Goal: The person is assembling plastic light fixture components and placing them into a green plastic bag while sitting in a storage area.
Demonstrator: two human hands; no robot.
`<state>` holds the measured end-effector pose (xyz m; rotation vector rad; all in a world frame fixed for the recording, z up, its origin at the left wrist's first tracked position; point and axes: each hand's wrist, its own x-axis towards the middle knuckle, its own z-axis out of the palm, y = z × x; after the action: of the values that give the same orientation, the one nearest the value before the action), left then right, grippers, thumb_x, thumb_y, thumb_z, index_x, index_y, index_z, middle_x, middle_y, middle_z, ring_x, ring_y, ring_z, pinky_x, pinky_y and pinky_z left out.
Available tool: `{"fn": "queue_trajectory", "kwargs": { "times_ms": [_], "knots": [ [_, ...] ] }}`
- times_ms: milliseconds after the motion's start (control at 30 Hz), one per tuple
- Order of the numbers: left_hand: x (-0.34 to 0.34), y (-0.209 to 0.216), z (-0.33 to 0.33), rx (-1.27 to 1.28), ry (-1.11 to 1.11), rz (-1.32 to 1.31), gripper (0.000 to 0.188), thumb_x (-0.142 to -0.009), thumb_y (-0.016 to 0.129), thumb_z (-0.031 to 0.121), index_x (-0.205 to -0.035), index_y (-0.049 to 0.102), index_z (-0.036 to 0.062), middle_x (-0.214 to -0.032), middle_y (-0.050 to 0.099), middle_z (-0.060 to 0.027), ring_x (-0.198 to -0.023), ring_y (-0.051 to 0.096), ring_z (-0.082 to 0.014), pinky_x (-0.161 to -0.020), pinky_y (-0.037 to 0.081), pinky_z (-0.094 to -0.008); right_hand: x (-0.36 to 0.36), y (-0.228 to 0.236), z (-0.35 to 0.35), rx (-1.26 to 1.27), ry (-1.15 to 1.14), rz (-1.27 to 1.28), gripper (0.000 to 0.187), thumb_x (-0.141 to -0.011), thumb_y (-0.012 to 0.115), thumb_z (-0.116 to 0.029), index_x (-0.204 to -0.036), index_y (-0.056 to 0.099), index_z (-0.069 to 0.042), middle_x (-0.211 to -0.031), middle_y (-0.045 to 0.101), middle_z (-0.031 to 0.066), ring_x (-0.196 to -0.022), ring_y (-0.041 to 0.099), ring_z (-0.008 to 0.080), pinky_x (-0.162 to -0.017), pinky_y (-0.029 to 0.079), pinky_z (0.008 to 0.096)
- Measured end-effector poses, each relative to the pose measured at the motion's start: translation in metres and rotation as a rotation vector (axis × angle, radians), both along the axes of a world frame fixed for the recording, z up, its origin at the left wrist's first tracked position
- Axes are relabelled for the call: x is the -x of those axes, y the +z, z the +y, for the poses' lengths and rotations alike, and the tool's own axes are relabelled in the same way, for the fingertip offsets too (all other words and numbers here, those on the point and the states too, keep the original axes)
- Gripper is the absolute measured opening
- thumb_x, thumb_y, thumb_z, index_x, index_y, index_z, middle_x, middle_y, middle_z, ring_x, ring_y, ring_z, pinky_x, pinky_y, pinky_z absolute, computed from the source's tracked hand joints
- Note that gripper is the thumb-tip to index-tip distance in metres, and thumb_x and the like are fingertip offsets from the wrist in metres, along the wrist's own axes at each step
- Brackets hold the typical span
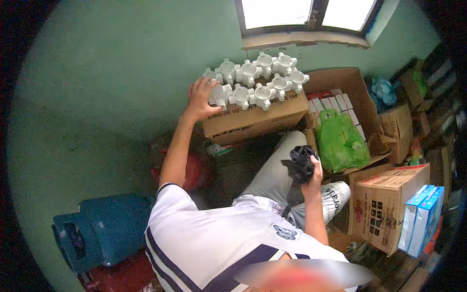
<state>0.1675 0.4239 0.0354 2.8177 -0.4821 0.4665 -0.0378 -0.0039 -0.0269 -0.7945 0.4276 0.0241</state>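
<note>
Two rows of white round plastic junction boxes (263, 92) with short side spouts stand on a closed cardboard carton (258, 124). At the left end of the near row, my left hand (198, 100) curls round a junction box (217, 94), thumb on the near side and fingers on the far side. The box still rests on the carton. Over my lap, my right hand (314, 176) is closed on a crumpled black bundle (301, 163); I cannot tell if it is cloth or plastic.
To the right, an open carton (357, 80) holds small white boxes (331, 103) and a green plastic bag (340, 143). Nearer stand another carton (379, 209) and blue-and-white boxes (424, 219). A blue gas cylinder (114, 228) lies at the lower left. A window (301, 19) opens above.
</note>
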Motion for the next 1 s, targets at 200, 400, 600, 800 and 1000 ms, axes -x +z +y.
{"fn": "queue_trajectory", "kwargs": {
  "times_ms": [200,400,600,800,1000],
  "knots": [
    [-0.023,0.006,-0.004,-0.149,0.047,0.162,0.096,-0.064,0.090,0.046,-0.150,0.053,0.0263,-0.162,0.046,-0.0057,-0.158,0.026,-0.0345,-0.125,0.008,-0.0751,0.010,-0.017,-0.021,-0.079,-0.110,0.066,0.031,-0.098,0.064,-0.028,-0.124,0.063,-0.011,-0.119,0.070,0.0094,-0.105,0.072,0.0243,-0.087,0.061,0.0410],
    [-0.032,0.005,-0.007,-0.258,0.033,0.241,0.097,-0.060,0.091,0.050,-0.148,0.053,0.0325,-0.161,0.049,-0.0021,-0.158,0.028,-0.0353,-0.121,0.003,-0.0805,0.016,-0.020,-0.018,-0.067,-0.094,0.074,0.040,-0.101,0.060,-0.031,-0.130,0.064,-0.004,-0.124,0.073,0.0112,-0.109,0.072,0.0259,-0.095,0.059,0.0415],
    [-0.033,-0.004,-0.010,-0.286,0.071,0.248,0.095,-0.064,0.090,0.046,-0.150,0.053,0.0276,-0.165,0.043,-0.0043,-0.161,0.021,-0.0306,-0.122,0.003,-0.0796,0.027,-0.052,-0.032,-0.417,-0.072,0.070,0.041,-0.099,0.050,-0.030,-0.123,0.070,-0.003,-0.120,0.074,0.0138,-0.106,0.073,0.0271,-0.094,0.059,0.0449],
    [-0.021,-0.002,-0.019,-0.267,0.105,0.182,0.094,-0.069,0.088,0.050,-0.152,0.052,0.0249,-0.165,0.040,-0.0130,-0.160,0.021,-0.0344,-0.123,0.010,-0.0755,0.030,-0.054,-0.039,-0.487,-0.064,0.103,0.024,-0.096,0.056,-0.025,-0.106,0.069,-0.007,-0.106,0.074,0.0127,-0.097,0.073,0.0291,-0.088,0.061,0.0448],
    [0.050,-0.006,-0.132,0.759,-0.324,0.581,0.091,-0.081,0.084,0.049,-0.158,0.045,0.0182,-0.165,0.040,-0.0120,-0.155,0.031,-0.0324,-0.124,0.030,-0.0568,0.000,-0.005,-0.012,-0.028,-0.001,0.041,0.039,-0.101,0.066,-0.035,-0.132,0.060,-0.013,-0.123,0.064,0.0051,-0.110,0.064,0.0182,-0.096,0.053,0.0375]
  ]
}}
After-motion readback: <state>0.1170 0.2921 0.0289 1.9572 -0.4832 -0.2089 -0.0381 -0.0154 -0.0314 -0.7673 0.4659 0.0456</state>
